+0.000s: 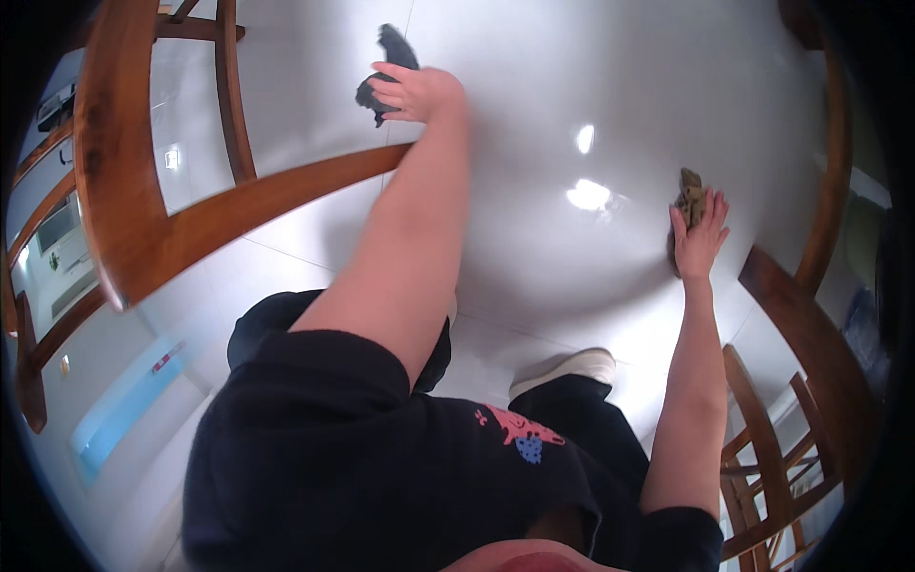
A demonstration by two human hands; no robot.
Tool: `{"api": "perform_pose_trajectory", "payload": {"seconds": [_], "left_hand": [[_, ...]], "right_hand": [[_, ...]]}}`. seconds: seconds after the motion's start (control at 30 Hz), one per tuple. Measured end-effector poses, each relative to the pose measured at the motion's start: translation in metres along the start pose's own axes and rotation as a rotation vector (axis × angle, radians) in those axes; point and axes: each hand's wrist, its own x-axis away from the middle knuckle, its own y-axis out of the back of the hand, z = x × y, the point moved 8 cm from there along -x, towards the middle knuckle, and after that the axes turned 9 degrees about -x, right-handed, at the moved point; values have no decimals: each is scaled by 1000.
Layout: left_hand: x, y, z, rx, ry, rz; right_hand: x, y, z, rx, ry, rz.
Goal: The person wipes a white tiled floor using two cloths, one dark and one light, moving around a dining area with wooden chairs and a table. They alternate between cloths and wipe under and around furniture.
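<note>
My left hand [411,93] reaches far out at the upper left, its fingers spread over a dark grey cloth [398,50] that looks crumpled. On the right, my right hand [702,232] lies over a crumpled brown cloth [691,187], thumb to one side and fingers to the other. Both cloths are against the glossy light tiled floor [529,236]. The palms and the undersides of the fingers are hidden, so how firmly each cloth is held does not show.
A wooden furniture frame [129,179] stands at the left, its low rail [300,182] passing under my left forearm. More wooden legs and chair parts [808,329] stand at the right. My shoe [572,368] is on the floor below. A light blue object [129,415] is at the lower left.
</note>
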Motion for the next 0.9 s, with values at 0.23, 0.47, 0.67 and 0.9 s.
{"api": "perform_pose_trajectory", "payload": {"seconds": [0.23, 0.47, 0.67, 0.9], "left_hand": [[-4, -16, -125, 701, -186, 17], [243, 19, -230, 289, -1461, -181], [-72, 0, -98, -628, -464, 19], [-122, -23, 7, 19, 218, 290]], "right_hand": [[0, 0, 4, 5, 19, -51], [-4, 1, 1, -53, 42, -7], [-5, 0, -6, -87, 26, 50], [-6, -1, -7, -91, 21, 59]]}}
